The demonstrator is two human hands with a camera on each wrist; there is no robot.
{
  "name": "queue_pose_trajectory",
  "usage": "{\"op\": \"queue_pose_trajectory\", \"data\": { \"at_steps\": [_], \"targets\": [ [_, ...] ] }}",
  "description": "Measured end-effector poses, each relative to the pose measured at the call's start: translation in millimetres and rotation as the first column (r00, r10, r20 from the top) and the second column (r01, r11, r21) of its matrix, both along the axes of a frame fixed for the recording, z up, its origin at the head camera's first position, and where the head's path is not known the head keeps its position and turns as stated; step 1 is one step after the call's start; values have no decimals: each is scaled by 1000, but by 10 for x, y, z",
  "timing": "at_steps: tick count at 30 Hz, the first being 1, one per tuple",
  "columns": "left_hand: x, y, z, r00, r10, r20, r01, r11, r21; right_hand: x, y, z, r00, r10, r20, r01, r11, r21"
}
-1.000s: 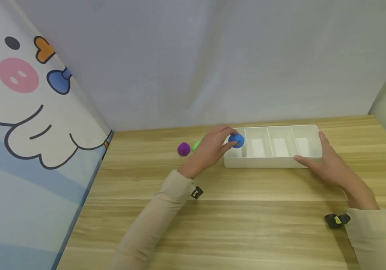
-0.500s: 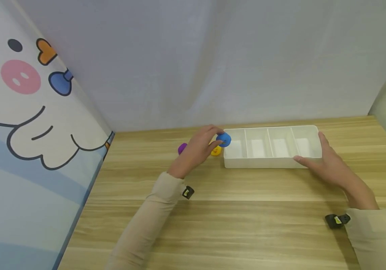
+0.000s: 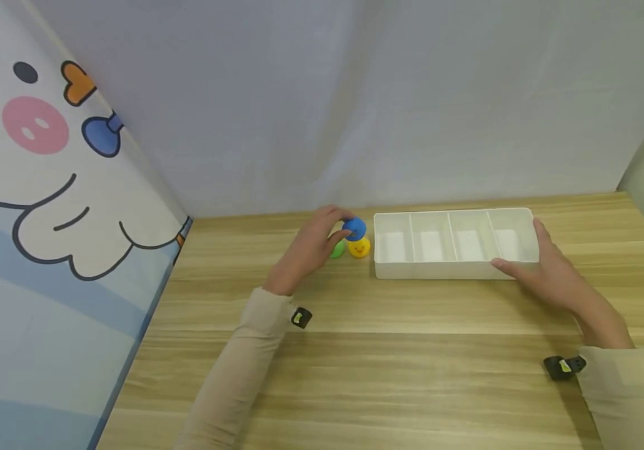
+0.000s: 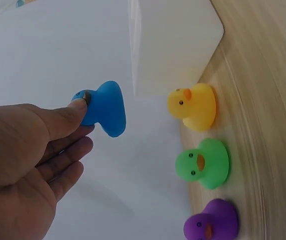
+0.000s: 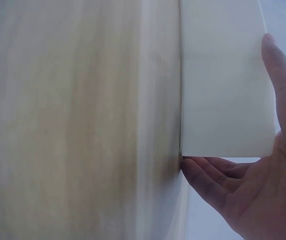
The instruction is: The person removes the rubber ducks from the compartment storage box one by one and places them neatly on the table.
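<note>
My left hand pinches a blue rubber duck by its head between thumb and fingers, held up above the table. Below it in the left wrist view a yellow rubber duck, a green rubber duck and a purple rubber duck stand in a row. The purple one is hidden behind the hand in the head view. At its right end, a white divided box is gripped by my right hand. The thumb lies at the front rim and the fingers go round the end wall.
Four box compartments would exceed a count, so several open compartments show bare bottoms. The wooden table meets a pale cloth backdrop behind the box. A cartoon-printed cloth hangs at the left.
My left hand has moved left with the blue duck, from over the box's left compartment to above the yellow duck. The right hand stays at the box.
</note>
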State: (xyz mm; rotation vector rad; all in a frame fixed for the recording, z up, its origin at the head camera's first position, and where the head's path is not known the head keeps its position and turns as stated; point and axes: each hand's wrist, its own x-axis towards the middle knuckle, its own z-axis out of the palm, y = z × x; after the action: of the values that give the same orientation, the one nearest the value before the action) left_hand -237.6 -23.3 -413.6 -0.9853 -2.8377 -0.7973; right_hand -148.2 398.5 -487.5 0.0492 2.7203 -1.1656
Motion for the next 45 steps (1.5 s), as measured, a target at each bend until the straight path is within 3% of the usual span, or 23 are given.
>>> {"op": "queue_pose_trajectory", "data": {
  "at_steps": [6, 27, 35, 45],
  "targets": [
    [-38, -144, -12, 999, 36, 25, -36, 999, 17, -17, 3, 0, 1000, 4, 12, -4, 1000, 7],
    [-130, -627, -110, 993, 117, -29, -115, 992, 47, 37, -20, 44, 1000, 7, 22, -7, 1000, -2],
    [-131, -765, -148, 985, 170, 26, -171, 985, 38, 55, -41, 88, 1000, -5, 15, 5, 1000, -7],
    [-143, -997, -217, 980, 197, -17, -196, 980, 42, 52, -37, 79, 1000, -6, 10, 6, 1000, -4]
  ]
}}
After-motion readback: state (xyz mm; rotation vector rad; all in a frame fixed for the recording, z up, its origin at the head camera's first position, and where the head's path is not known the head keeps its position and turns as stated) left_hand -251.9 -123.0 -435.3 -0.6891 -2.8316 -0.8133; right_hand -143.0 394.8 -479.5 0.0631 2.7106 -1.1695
